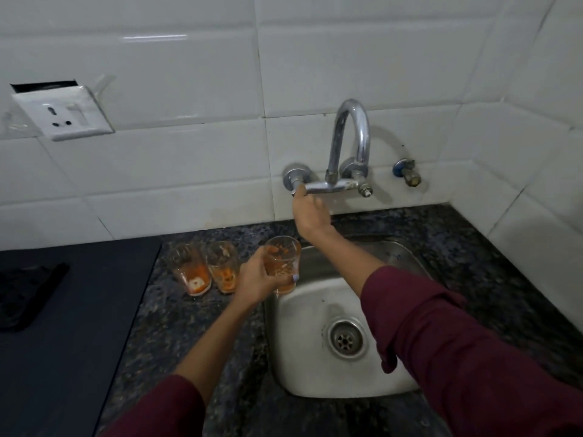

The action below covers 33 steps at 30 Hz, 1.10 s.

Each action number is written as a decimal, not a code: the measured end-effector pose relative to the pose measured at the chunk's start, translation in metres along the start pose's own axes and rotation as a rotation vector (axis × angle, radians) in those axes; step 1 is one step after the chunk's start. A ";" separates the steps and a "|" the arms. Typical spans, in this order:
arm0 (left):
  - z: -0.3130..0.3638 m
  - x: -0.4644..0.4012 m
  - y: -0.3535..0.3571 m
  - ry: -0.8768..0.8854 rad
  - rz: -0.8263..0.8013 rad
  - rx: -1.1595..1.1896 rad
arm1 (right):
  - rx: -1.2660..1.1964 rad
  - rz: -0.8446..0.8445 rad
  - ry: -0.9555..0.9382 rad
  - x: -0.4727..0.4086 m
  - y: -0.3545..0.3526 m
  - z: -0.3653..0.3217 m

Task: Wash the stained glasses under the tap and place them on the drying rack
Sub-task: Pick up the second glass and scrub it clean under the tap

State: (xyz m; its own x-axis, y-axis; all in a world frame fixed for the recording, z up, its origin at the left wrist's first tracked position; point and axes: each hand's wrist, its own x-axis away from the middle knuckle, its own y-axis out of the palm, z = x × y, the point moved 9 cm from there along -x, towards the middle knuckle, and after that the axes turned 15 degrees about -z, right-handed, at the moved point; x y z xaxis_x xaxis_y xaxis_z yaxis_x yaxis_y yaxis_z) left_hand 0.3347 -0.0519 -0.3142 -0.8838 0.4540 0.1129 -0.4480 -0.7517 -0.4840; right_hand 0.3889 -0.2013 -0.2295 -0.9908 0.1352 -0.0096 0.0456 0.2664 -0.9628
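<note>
Head view of a kitchen sink corner. The left hand [257, 274] grips a stained drinking glass [281, 264], fingers curled round its lower half and thumb across the near side; the glass is upright, raised at the left rim of the steel sink [315, 367], with orange residue on its wall and base. The right hand [310, 214] reaches up to the left valve handle [298, 189] of the wall-mounted chrome tap [350, 143]; its fingertips close on the handle, though how tightly cannot be told, since the hand hides the handle's end. Two further stained glasses stand upright on the dark speckled granite counter [176, 326], just left of the held glass; the left glass [189, 269] and the middle glass [222, 267] are close beside each other, whether touching cannot be told; both carry orange-red dregs at the bottom. The tap's gooseneck spout arches over the sink; no water stream is discernible. The round drain strainer [346, 340] lies in the basin floor. Both forearms wear maroon sleeves [441, 335]. On the white tiled wall [189, 168] sit a tilted electrical socket plate [63, 113] at left and a small angle valve [408, 173] right of the tap. A dark stovetop [63, 342] adjoins the counter at left.
</note>
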 end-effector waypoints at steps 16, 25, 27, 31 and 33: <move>0.047 -0.029 0.095 0.206 -0.312 0.052 | -0.170 -0.113 -0.202 0.138 0.019 0.062; 0.033 -0.043 0.093 0.189 -0.183 0.588 | -0.659 -0.118 0.107 0.109 0.003 0.096; 0.031 -0.046 0.092 0.157 -0.203 0.732 | -0.841 -0.225 0.052 0.104 0.014 0.095; 0.026 -0.051 0.107 -0.152 -0.451 1.023 | -0.727 -0.410 -0.221 0.109 0.023 0.087; 0.024 -0.050 0.118 -0.254 -0.538 0.994 | -0.586 -0.382 -0.210 0.107 0.024 0.094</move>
State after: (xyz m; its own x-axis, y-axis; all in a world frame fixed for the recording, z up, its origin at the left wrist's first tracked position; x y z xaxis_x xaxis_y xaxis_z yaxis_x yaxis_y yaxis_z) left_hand 0.3224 -0.1746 -0.3560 -0.4975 0.8051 0.3230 -0.5833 -0.5860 0.5625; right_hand 0.2723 -0.2700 -0.2793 -0.9522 -0.2391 0.1900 -0.3054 0.7334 -0.6074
